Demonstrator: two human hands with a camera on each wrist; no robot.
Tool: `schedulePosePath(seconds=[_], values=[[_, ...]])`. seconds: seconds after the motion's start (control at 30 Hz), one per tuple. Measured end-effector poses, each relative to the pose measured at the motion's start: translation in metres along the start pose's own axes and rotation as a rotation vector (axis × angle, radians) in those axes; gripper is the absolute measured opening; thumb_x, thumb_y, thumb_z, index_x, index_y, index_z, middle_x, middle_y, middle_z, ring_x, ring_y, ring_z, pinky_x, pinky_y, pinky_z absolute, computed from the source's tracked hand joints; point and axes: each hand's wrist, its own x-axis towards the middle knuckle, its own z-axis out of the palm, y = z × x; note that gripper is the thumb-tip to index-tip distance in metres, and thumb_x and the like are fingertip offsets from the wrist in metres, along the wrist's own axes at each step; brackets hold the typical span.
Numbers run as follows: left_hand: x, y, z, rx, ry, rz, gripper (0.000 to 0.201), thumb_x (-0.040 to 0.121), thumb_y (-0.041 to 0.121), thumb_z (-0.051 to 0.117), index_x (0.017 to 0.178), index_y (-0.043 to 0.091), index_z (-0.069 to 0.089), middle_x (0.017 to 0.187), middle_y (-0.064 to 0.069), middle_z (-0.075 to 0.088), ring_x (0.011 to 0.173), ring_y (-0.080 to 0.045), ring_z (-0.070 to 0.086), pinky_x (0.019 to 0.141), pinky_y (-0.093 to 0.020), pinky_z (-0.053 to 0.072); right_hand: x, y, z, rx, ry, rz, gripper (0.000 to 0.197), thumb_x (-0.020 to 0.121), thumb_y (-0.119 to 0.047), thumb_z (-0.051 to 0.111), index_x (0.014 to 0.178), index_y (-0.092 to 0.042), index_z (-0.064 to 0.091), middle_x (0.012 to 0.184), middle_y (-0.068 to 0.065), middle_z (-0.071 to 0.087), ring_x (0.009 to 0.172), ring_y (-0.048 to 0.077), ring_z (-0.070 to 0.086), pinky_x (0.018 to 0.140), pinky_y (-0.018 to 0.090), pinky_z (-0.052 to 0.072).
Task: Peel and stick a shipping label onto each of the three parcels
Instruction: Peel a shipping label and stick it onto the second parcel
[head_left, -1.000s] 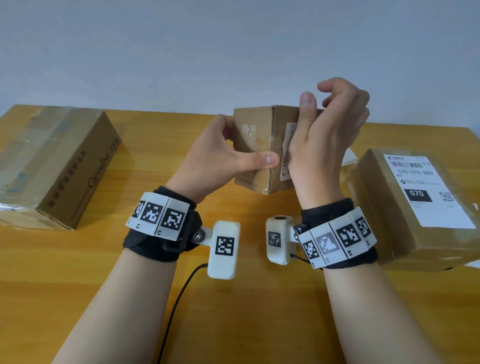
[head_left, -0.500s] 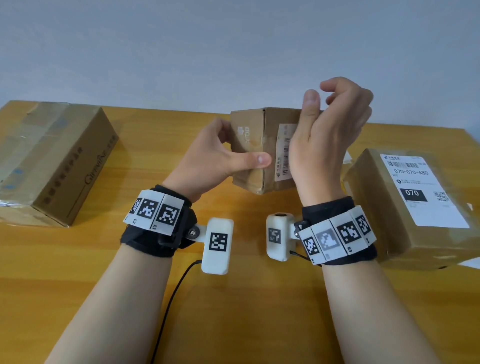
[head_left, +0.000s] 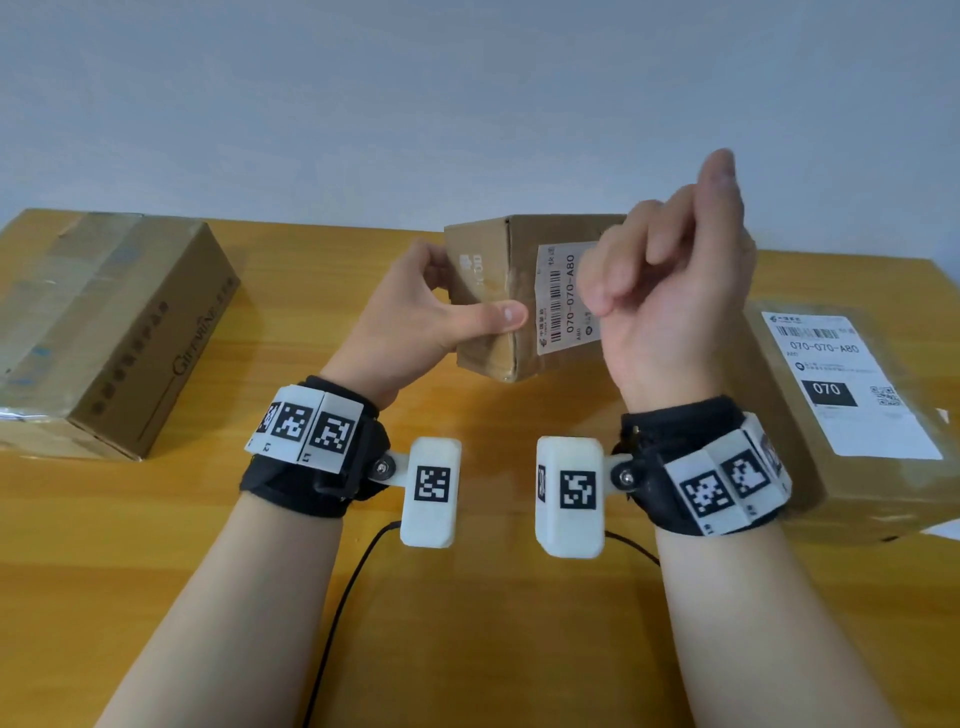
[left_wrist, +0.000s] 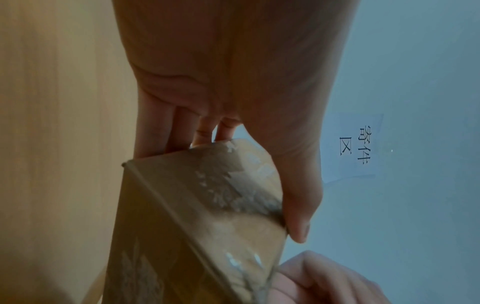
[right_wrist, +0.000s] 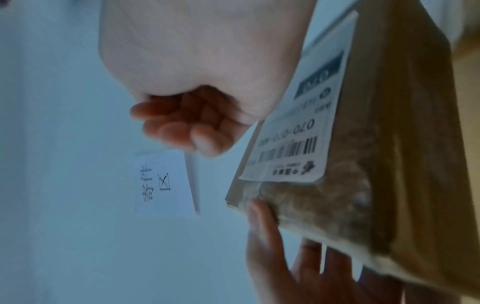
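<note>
Head view: my left hand (head_left: 415, 317) grips the small parcel (head_left: 498, 291) above the wooden table (head_left: 467, 623), thumb along its near face, fingers behind. A shipping label (head_left: 563, 299) is stuck on its right face. Just beside it, my right hand (head_left: 675, 291) is curled, holding nothing.

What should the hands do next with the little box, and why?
Probably set the small box down on the table. Its label already looks stuck flat, the right hand is off it with curled fingers, and only the left hand holds it. The box on the right has a label too; the left box shows none.
</note>
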Motion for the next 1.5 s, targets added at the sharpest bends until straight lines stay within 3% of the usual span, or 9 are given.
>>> schedulePosePath(seconds=[0.1, 0.4, 0.7, 0.83, 0.97, 1.13, 1.2, 1.33, 1.5], values=[[0.001, -0.002, 0.002, -0.004, -0.035, -0.003, 0.081, 0.054, 0.053, 0.094, 0.117, 0.014, 0.061, 0.122, -0.006, 0.073, 0.115, -0.026, 0.073, 0.095, -0.057, 0.061, -0.003, 0.000, -0.004, 0.190, -0.080, 0.139, 0.063, 0.110, -0.026, 0.034, 0.049, -0.019, 0.048, 0.038, -0.001, 0.046, 0.028, 0.018, 0.045, 0.036, 0.019, 0.033], [-0.003, 0.004, 0.008, -0.109, -0.082, -0.025, 0.082, 0.052, 0.046, 0.091, 0.117, 0.007, 0.060, 0.122, -0.012, 0.072, 0.103, -0.026, 0.079, 0.073, -0.041, 0.066, -0.003, 0.009, -0.010, 0.354, -0.229, 0.169, 0.060, 0.099, -0.016, 0.032, 0.042, -0.020, 0.049, 0.035, -0.003, 0.044, 0.024, 0.014, 0.038, 0.034, 0.015, 0.028], [0.000, 0.001, 0.006, -0.131, -0.026, 0.006, 0.083, 0.049, 0.046, 0.091, 0.116, 0.008, 0.060, 0.118, -0.013, 0.072, 0.099, -0.022, 0.076, 0.077, -0.046, 0.067, -0.008, 0.020, 0.005, 0.488, -0.429, 0.315, 0.052, 0.091, -0.013, 0.041, 0.041, -0.021, 0.053, 0.034, -0.003, 0.047, 0.023, 0.011, 0.035, 0.034, 0.012, 0.029], [0.000, 0.002, 0.005, -0.193, -0.003, 0.006, 0.081, 0.050, 0.045, 0.089, 0.115, 0.007, 0.059, 0.112, -0.010, 0.071, 0.091, -0.018, 0.077, 0.075, -0.045, 0.068, -0.010, 0.021, 0.007, 0.541, -0.513, 0.397, 0.046, 0.087, -0.010, 0.057, 0.043, -0.019, 0.052, 0.035, -0.002, 0.048, 0.024, 0.012, 0.035, 0.034, 0.011, 0.029], [0.000, 0.002, 0.002, -0.209, 0.001, -0.019, 0.074, 0.053, 0.045, 0.088, 0.113, 0.012, 0.060, 0.116, -0.012, 0.072, 0.096, -0.023, 0.078, 0.071, -0.040, 0.066, -0.010, 0.020, 0.006, 0.510, -0.477, 0.407, 0.050, 0.091, -0.013, 0.043, 0.042, -0.018, 0.054, 0.034, -0.003, 0.045, 0.023, 0.011, 0.033, 0.033, 0.011, 0.026], [-0.004, 0.009, -0.006, -0.153, -0.086, 0.012, 0.065, 0.062, 0.045, 0.084, 0.118, 0.016, 0.070, 0.117, -0.006, 0.080, 0.102, -0.022, 0.080, 0.075, -0.035, 0.066, 0.001, 0.004, -0.011, 0.470, -0.311, 0.262, 0.060, 0.098, -0.015, 0.031, 0.042, -0.020, 0.052, 0.034, -0.004, 0.040, 0.024, 0.015, 0.028, 0.035, 0.013, 0.027], [-0.006, 0.011, -0.006, -0.124, -0.124, 0.020, 0.060, 0.067, 0.042, 0.084, 0.120, 0.017, 0.072, 0.114, -0.001, 0.081, 0.102, -0.020, 0.080, 0.075, -0.033, 0.065, 0.002, 0.000, -0.013, 0.363, -0.263, 0.221, 0.057, 0.096, -0.017, 0.036, 0.041, -0.021, 0.049, 0.033, -0.005, 0.038, 0.024, 0.016, 0.026, 0.037, 0.012, 0.027], [-0.009, 0.017, -0.001, -0.103, -0.136, 0.015, 0.039, 0.080, 0.030, 0.075, 0.116, 0.019, 0.074, 0.105, 0.005, 0.083, 0.093, -0.013, 0.080, 0.067, -0.024, 0.061, 0.001, 0.004, -0.010, 0.246, -0.307, 0.194, 0.049, 0.088, -0.019, 0.046, 0.040, -0.023, 0.049, 0.033, -0.005, 0.039, 0.024, 0.013, 0.029, 0.038, 0.012, 0.026], [-0.011, 0.022, -0.002, -0.121, -0.062, 0.013, 0.031, 0.076, 0.026, 0.074, 0.107, 0.021, 0.077, 0.094, 0.007, 0.083, 0.080, -0.009, 0.079, 0.059, -0.018, 0.056, -0.004, 0.017, -0.005, 0.200, -0.431, 0.241, 0.050, 0.091, -0.017, 0.046, 0.041, -0.023, 0.054, 0.034, -0.006, 0.042, 0.024, 0.017, 0.025, 0.036, 0.013, 0.025]])
